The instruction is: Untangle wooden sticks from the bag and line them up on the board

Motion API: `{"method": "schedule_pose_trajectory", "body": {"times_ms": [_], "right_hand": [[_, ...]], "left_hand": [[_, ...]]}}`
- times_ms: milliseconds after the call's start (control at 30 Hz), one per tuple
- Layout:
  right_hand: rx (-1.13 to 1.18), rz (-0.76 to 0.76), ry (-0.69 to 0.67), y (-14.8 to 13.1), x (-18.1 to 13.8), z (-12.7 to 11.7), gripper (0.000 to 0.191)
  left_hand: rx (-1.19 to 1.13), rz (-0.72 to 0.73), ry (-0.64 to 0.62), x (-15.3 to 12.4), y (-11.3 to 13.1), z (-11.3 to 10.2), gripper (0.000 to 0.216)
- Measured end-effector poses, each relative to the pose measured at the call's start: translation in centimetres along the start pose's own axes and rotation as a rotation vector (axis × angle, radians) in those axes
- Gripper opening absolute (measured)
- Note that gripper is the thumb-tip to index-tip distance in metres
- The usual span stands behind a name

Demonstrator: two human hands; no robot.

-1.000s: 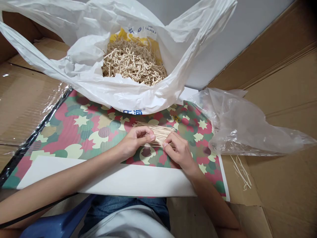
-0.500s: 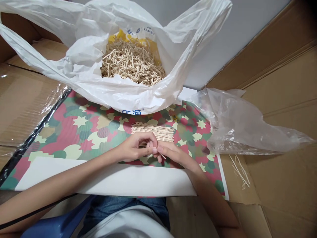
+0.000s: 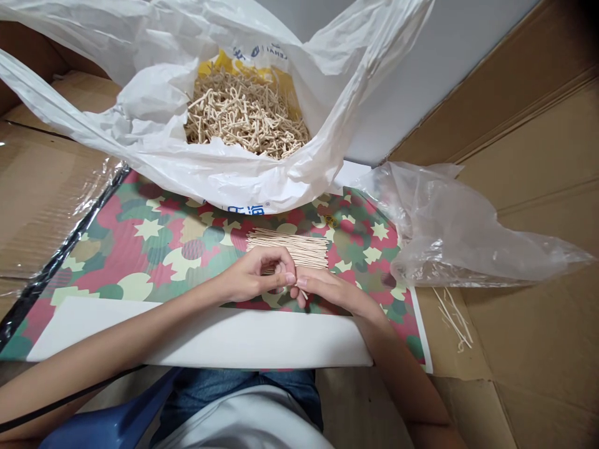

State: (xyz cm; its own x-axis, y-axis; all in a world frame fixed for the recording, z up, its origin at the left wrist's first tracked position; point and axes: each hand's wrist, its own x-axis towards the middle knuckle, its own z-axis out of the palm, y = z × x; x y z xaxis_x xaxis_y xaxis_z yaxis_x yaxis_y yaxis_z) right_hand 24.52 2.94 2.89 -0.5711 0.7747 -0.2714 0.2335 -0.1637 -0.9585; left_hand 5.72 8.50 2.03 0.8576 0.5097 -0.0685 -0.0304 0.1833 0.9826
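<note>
My left hand (image 3: 266,274) is closed in a pinch, thumb against forefinger, over the patterned mat. My right hand (image 3: 322,288) meets it, its fingers also pinched together. A thin pale stick (image 3: 302,291) pokes out between the fingertips of both hands; most of it is hidden by the fingers. Just behind the hands, a row of similar thin pale sticks (image 3: 299,248) lies side by side on the mat. Farther back stands an open white plastic bag (image 3: 299,181), holding a heap of short, bent pale pieces (image 3: 248,115).
The mat (image 3: 154,249) has a red, green and cream pattern, with a white strip (image 3: 210,333) along its near edge. At right lies a clear plastic bag (image 3: 449,231) against cardboard (image 3: 538,299). A few loose strands (image 3: 453,318) rest beside the mat.
Both hands stay together with the stick between them; the fingers have shifted only slightly. The whole view has moved a little, so everything appears slightly higher and to the left.
</note>
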Motion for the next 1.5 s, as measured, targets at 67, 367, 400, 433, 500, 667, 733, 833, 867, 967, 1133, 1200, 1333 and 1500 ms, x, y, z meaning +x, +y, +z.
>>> {"method": "schedule_pose_trajectory", "body": {"times_ms": [67, 367, 400, 433, 500, 667, 733, 833, 867, 967, 1133, 1200, 1333, 1500], "right_hand": [[-0.024, -0.003, -0.009, 0.0, -0.1, -0.3, 0.03], [-0.041, -0.014, -0.041, 0.3, -0.2, 0.0, 0.028], [-0.049, -0.016, -0.04, 0.2, -0.2, 0.1, 0.028], [-0.061, -0.016, -0.036, 0.1, -0.2, 0.2, 0.028], [-0.082, -0.019, -0.01, 0.0, -0.2, 0.5, 0.029], [-0.115, -0.175, 0.113, 0.2, -0.3, 1.2, 0.032], [-0.183, -0.26, 0.167, 0.1, -0.2, 1.5, 0.035], [-0.283, -0.353, 0.23, 0.0, 0.0, 1.9, 0.037], [-0.307, -0.375, 0.245, 0.0, 0.0, 2.0, 0.037], [-0.342, -0.415, 0.285, 0.2, 0.1, 2.1, 0.037], [-0.374, -0.447, 0.331, 0.8, 0.0, 2.1, 0.035], [-0.411, -0.442, 0.338, 0.9, 0.0, 2.0, 0.035], [-0.526, -0.477, 0.346, 1.1, 0.2, 1.7, 0.033], [-0.573, -0.529, 0.386, 1.3, 0.4, 1.4, 0.032]], "left_hand": [[-0.04, -0.011, 0.008, 0.0, 0.0, -0.1, 0.02], [0.218, 0.037, -0.118, -0.5, 0.7, -0.3, 0.026], [0.25, 0.05, -0.115, -0.5, 0.8, -0.2, 0.028], [0.28, 0.064, -0.098, -0.6, 0.8, -0.1, 0.029], [0.308, 0.082, -0.05, -0.6, 1.0, 0.1, 0.033], [0.171, 0.051, -0.06, -0.7, 1.8, 0.2, 0.034], [0.13, 0.027, -0.073, -0.8, 2.1, 0.2, 0.034], [0.123, 0.008, -0.053, -1.0, 2.3, 0.2, 0.035], [0.13, 0.007, -0.043, -1.1, 2.3, 0.2, 0.035], [0.145, 0.012, -0.011, -1.2, 2.2, 0.2, 0.035], [0.137, 0.016, 0.025, -1.2, 2.3, 0.2, 0.035], [0.146, 0.006, 0.025, -1.2, 2.3, 0.1, 0.035], [0.153, -0.005, 0.038, -1.1, 2.1, -0.2, 0.032], [0.283, 0.085, 0.094, -1.1, 1.9, -0.3, 0.024]]}}
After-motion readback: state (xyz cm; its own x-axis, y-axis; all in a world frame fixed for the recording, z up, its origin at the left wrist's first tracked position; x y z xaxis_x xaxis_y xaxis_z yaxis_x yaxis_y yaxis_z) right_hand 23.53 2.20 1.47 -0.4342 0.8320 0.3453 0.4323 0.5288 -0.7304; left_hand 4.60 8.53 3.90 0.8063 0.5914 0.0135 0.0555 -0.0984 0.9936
